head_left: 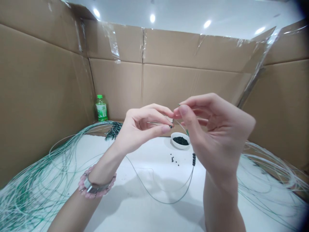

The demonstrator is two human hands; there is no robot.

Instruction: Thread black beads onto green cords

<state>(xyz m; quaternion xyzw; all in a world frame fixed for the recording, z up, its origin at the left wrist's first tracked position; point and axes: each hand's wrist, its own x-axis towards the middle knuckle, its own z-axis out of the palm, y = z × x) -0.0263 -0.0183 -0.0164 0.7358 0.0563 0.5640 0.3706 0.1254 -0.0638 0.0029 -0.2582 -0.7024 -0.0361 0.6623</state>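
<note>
Thumb and fingertips of my left hand (142,127) pinch a small black bead (171,126) in mid-air above the table. Close beside it on the right, my right hand (212,132) is closed in a pinch on a thin cord (177,121); part of that cord is hidden by the fingers. Below my right palm hangs a short row of black beads (193,159) threaded on cord. From there a greenish loop of cord (166,203) sags down and rises toward my left wrist. The fingertips of both hands nearly touch.
A white bowl (172,141) of black beads stands behind my hands, with several loose beads (173,159) in front. Bundles of green and white cords lie at left (36,170) and right (285,170). A green bottle (101,109) stands against the cardboard wall (116,83).
</note>
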